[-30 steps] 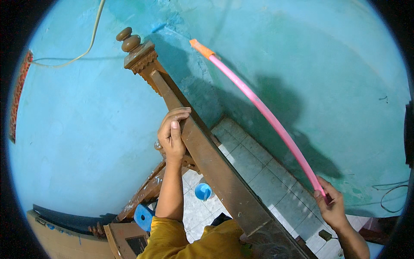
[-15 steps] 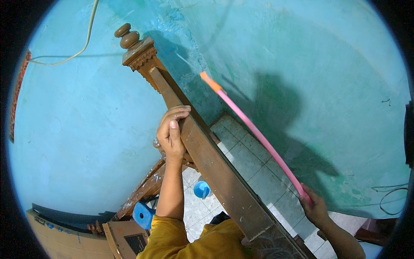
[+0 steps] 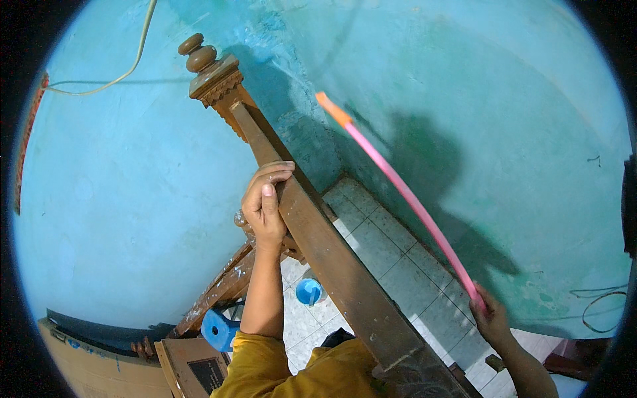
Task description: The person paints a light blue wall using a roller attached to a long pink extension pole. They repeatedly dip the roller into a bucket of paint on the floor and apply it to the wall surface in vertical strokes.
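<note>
My left hand (image 3: 265, 199) is closed over the upper edge of a brown wooden rail (image 3: 332, 259), its fingers hooked on top. The rail slants from a carved post with a turned knob (image 3: 199, 60) down to the lower right, passing in front of my body. At the right, my right hand (image 3: 490, 315) grips the lower end of a long, slightly bent pink pole (image 3: 415, 199). An orange piece (image 3: 334, 109) forms the pole's far end, in front of the blue-green wall. What lies beyond that orange end cannot be made out.
Below the rail, a blue bucket (image 3: 309, 292) stands on the tiled floor (image 3: 385, 245). A blue plastic stool (image 3: 219, 330) and cardboard boxes (image 3: 99, 368) are at the lower left. Painted walls (image 3: 133, 199) meet in a corner ahead. A pale cable (image 3: 141, 46) hangs at the upper left.
The pink pole has shifted up and slightly right, its orange end higher against the wall. My right hand has moved a little right. The left hand keeps its place on the rail.
</note>
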`<state>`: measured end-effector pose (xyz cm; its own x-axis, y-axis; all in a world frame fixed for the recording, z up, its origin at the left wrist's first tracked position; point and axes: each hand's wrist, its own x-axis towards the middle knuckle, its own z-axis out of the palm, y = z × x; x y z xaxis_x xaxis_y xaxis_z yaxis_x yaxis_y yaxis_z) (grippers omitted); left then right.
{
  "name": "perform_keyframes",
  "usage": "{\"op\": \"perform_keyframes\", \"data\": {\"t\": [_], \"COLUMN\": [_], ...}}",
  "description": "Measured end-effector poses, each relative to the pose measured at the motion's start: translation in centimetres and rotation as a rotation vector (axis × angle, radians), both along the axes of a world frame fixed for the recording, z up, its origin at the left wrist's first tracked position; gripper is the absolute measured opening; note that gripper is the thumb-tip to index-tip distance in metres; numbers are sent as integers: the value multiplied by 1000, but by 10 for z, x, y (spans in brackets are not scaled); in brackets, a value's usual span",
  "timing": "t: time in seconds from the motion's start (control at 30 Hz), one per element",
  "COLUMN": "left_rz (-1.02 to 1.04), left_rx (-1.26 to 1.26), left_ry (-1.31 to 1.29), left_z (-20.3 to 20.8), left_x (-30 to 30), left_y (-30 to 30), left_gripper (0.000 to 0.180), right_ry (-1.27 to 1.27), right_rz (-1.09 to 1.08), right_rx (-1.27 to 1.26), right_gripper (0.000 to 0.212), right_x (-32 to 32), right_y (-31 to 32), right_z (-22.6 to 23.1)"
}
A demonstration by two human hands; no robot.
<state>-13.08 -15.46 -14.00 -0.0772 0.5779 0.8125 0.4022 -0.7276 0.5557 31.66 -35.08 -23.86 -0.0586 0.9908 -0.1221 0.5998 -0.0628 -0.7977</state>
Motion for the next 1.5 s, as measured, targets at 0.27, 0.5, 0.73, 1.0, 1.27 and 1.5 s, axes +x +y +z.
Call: {"op": "perform_keyframes", "data": {"t": [0.27, 0.5, 0.73, 1.0, 1.27, 1.5], "left_rz": [6, -21, -3, 0, -18, 9], "left_rx": [3, 7, 19, -12, 6, -17], "left_ry": [7, -39, -25, -34, -95, -96], "left_z": [0, -5, -4, -4, -15, -11], "left_x": [0, 0, 1, 7, -1, 12], "left_y": [-2, 1, -1, -1, 3, 0], "left_gripper": [39, 40, 42, 42, 44, 46], "right_ry": [81, -109, -140, -322, -414, -298], "right_rz": [17, 55, 59, 40, 126, 137], "right_rx": [45, -104, -196, -132, -380, -322], "right_gripper": [43, 41, 42, 43, 45, 44], "right_x": [-27, -21, -8, 6, -34, -60], "right_y": [22, 14, 18, 38, 93, 114], "right_z": [28, -3, -32, -25, 1, -28]}}
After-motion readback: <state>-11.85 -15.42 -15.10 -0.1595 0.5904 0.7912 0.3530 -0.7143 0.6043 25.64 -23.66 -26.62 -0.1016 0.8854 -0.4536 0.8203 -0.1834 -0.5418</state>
